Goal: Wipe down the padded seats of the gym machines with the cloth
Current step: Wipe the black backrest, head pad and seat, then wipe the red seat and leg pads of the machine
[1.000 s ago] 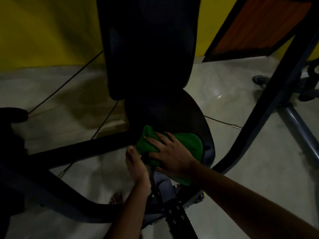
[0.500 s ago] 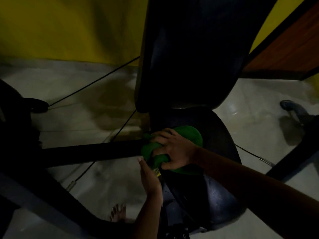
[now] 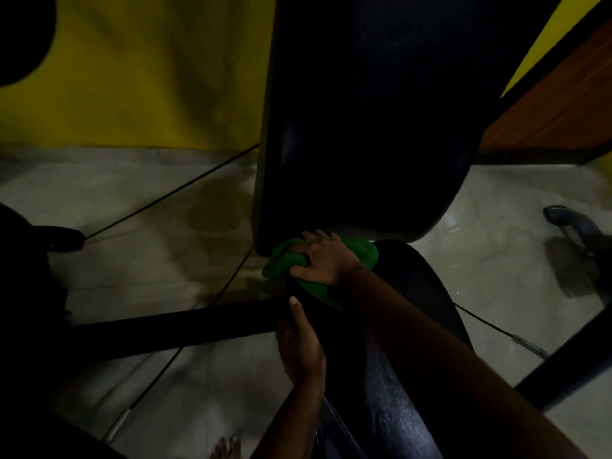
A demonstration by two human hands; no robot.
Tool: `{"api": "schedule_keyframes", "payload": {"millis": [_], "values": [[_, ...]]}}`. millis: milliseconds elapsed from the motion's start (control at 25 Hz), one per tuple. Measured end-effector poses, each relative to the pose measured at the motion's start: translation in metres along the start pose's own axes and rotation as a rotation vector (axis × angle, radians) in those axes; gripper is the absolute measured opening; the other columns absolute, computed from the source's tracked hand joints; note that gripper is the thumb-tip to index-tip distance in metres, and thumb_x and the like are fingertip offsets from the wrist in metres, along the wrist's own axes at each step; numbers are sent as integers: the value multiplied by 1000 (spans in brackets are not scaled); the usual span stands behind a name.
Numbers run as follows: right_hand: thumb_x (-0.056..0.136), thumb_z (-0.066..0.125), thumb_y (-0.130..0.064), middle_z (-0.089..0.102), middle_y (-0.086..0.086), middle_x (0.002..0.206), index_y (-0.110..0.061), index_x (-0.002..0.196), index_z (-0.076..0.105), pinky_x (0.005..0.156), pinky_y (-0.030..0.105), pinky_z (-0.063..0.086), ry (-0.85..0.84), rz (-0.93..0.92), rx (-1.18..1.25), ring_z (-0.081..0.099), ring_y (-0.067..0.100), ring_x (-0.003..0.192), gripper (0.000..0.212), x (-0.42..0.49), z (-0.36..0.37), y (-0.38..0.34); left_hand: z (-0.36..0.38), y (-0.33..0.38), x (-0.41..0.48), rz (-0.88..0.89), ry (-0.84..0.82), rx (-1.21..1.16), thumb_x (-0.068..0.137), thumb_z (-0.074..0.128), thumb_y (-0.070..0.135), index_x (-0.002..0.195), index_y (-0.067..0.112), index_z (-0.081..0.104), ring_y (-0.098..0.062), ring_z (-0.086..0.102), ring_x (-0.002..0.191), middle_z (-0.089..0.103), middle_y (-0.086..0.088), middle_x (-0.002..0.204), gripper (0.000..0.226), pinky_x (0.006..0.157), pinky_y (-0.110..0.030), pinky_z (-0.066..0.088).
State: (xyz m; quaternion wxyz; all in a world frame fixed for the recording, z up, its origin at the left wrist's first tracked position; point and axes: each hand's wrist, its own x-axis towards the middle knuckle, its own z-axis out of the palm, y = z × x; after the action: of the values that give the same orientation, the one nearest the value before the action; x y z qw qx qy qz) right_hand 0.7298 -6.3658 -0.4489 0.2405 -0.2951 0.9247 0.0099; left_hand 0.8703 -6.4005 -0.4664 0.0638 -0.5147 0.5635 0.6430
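A green cloth [image 3: 284,261] is bunched at the back of the black padded seat [image 3: 420,309], right under the lower edge of the tall black backrest [image 3: 364,127]. My right hand [image 3: 323,258] grips the cloth with curled fingers and presses it on the seat. My left hand [image 3: 299,346] rests on the seat's left edge, thumb up along the rim; whether its fingers wrap under the rim is hidden.
A black frame bar [image 3: 172,329] runs left from the seat. Thin cables [image 3: 172,193] cross the pale tiled floor. Another frame bar [image 3: 569,362] slants at the right, with a grey machine foot [image 3: 569,220] behind it. A bare foot [image 3: 227,447] shows at the bottom.
My right hand has slid the cloth from the seat's front toward its back, under the backrest, and bunched it tighter. The view has moved closer. My left hand stays on the seat's left edge.
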Motion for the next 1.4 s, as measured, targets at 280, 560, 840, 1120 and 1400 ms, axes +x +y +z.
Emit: {"api": "schedule_keyframes", "payload": {"millis": [280,560,840,1120,1400], "values": [[61,8,-68,39,8,144,-38,140,36,104,37,25,217,280,156,35,30,129,89,-66,22,52,3,5,-3,36,69,153,95,32,53,136,12,48,-38,50,121,51,-17,136,60,93,-39,39],[70,11,-60,32,13,148,-45,141,30,96,47,32,243,553,155,34,39,126,74,-131,47,-15,3,4,-4,64,66,152,93,34,56,133,9,50,-37,52,118,54,-18,133,63,93,-40,41],[94,38,-42,30,10,144,-49,141,25,96,42,34,193,452,256,34,33,123,50,-175,17,-55,-41,21,-32,-11,-248,14,95,41,47,141,8,41,-32,41,132,40,-16,146,60,110,-46,34],[77,26,-56,37,21,137,-30,142,34,102,43,35,458,350,672,40,39,121,70,-288,-53,-118,-160,59,-175,268,-362,-10,99,37,37,143,13,36,-26,36,136,37,-8,149,51,110,-36,29],[95,48,-23,44,16,134,-18,140,40,101,41,38,669,314,1097,45,34,122,46,-424,-89,-240,-305,43,-308,498,-319,-102,99,35,41,146,21,30,-20,31,138,34,-2,150,51,101,-27,26]]}}
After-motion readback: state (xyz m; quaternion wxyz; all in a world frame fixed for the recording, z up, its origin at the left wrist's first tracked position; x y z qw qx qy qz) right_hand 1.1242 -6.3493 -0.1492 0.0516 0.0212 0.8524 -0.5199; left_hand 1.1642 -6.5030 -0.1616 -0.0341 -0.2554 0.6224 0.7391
